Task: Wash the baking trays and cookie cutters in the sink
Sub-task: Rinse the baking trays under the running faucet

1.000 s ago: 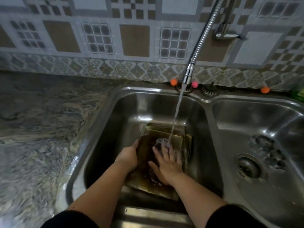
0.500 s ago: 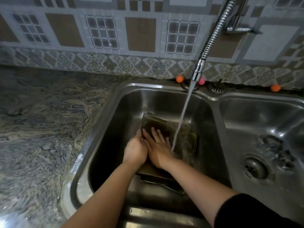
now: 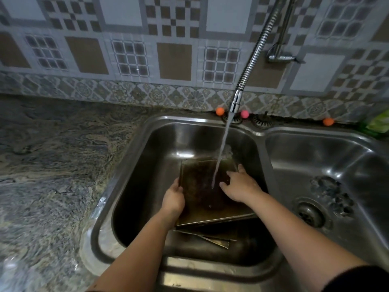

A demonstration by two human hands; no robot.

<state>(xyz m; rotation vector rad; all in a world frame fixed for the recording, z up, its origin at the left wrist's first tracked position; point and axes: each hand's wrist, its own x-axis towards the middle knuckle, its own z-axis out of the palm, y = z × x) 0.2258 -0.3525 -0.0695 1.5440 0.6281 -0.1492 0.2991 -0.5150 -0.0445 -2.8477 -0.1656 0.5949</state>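
A: Fingers (image 3: 232, 175) of the right hand (image 3: 242, 187), spread and flat, press on the upper baking tray (image 3: 200, 192) near its right edge, the thumb reaching toward the water.

B: And the left hand (image 3: 173, 198)?

A: It grips the tray's left rim, thumb on top; the other fingers curl under the edge and are out of sight.

B: Where does the tray sit?

A: In the left basin of the steel sink (image 3: 134, 165), tilted, with its near edge raised over a second tray (image 3: 212, 241), of which only a corner shows below it.

B: Is the tap running?

A: A stream of water (image 3: 221, 152) falls from the flexible faucet hose (image 3: 255, 51) and strikes the dark tray surface between the two hands.

B: Beyond the basin?

A: The right basin holds a drain (image 3: 309, 213) and a dark cluster of small pieces (image 3: 330, 192), too blurred to identify. Two orange balls (image 3: 220, 111) and a pink ball (image 3: 244, 114) sit along the back ledge under the patterned wall tiles (image 3: 130, 57). A marbled counter (image 3: 52, 165) stretches away to the left, and a green object (image 3: 379, 124) shows at the far right edge. Black sleeves (image 3: 357, 279) cover the upper arms.
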